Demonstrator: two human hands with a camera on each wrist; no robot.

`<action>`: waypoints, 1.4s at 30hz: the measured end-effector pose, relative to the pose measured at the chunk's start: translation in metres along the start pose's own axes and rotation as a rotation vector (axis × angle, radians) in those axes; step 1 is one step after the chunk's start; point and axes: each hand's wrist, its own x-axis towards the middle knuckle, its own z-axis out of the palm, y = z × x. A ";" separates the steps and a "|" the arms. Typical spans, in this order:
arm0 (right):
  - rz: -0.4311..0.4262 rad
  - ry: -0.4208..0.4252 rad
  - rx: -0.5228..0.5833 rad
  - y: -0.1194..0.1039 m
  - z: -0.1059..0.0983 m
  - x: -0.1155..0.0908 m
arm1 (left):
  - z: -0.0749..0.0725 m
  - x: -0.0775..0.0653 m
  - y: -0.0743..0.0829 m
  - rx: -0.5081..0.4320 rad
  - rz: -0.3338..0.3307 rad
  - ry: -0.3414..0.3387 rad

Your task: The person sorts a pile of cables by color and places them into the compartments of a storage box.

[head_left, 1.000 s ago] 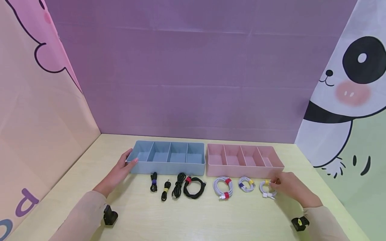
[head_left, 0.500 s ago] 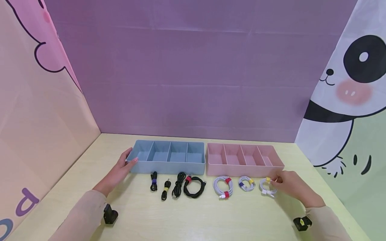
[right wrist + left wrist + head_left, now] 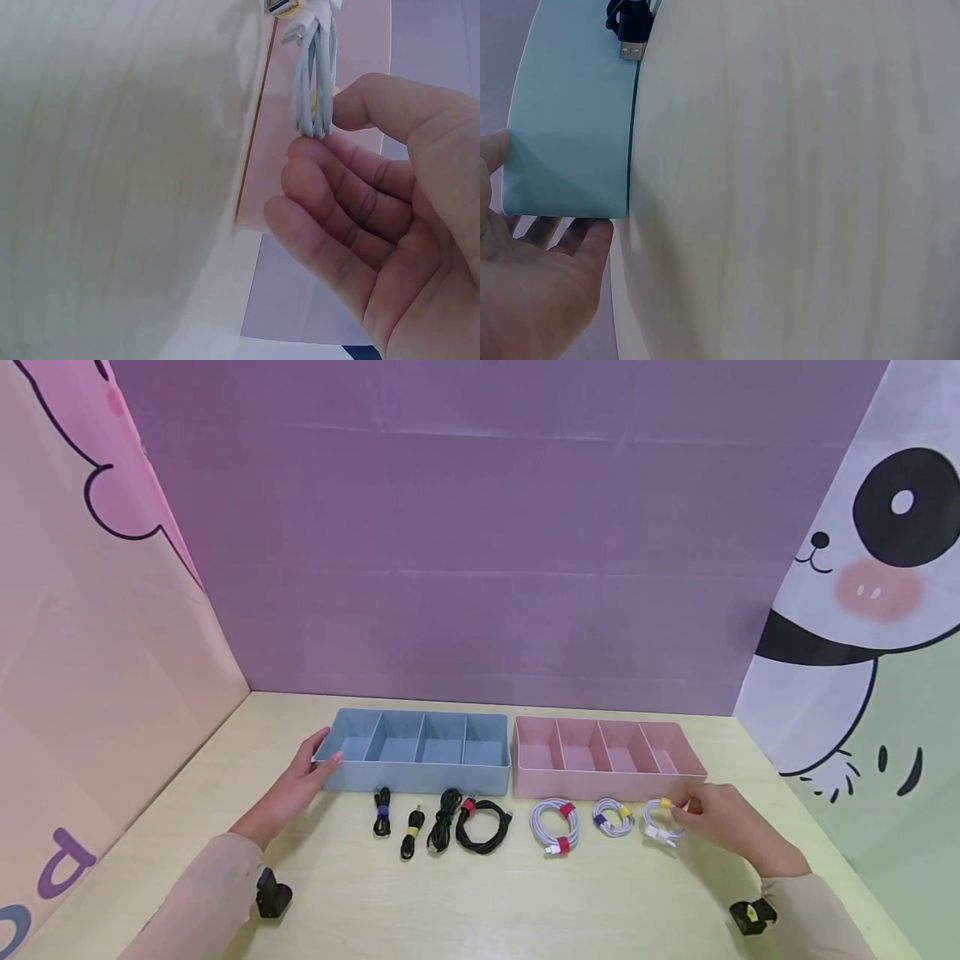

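Note:
My left hand point(image 3: 300, 785) holds the left end of a blue four-section organizer box point(image 3: 416, 779). Its thumb lies at the rim; in the left wrist view the other fingers are against the end wall. On the right, my right hand point(image 3: 723, 827) pinches a coiled white cable point(image 3: 657, 833) between thumb and fingertips. A white tie and a yellow band wrap that cable, which hangs in front of the pink organizer box point(image 3: 611, 787). In the right wrist view, the cable loop point(image 3: 311, 82) overlaps the pink box's front wall.
Before the blue box lie several black cables, including a coil with a red tie point(image 3: 483, 828). A white coil with red ties point(image 3: 555, 827) and a smaller white coil point(image 3: 613, 818) lie before the pink box. A purple backdrop point(image 3: 480, 543) stands behind the table.
My right hand has raised the white cable slightly, and the coil has tilted and shifted a little. My left hand stays at the blue box.

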 end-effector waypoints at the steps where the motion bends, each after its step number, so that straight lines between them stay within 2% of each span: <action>1: -0.005 0.002 0.004 -0.001 0.000 0.000 | 0.000 0.000 0.000 0.003 -0.003 -0.001; 19: -0.022 0.029 0.013 -0.007 -0.004 0.001 | -0.001 -0.001 -0.002 -0.007 0.005 -0.006; 27: -0.025 0.049 0.010 -0.005 -0.006 0.003 | -0.002 -0.001 -0.001 -0.027 -0.027 -0.024; 42: -0.019 0.071 0.009 -0.010 -0.011 0.005 | -0.001 -0.002 0.001 -0.021 -0.007 -0.008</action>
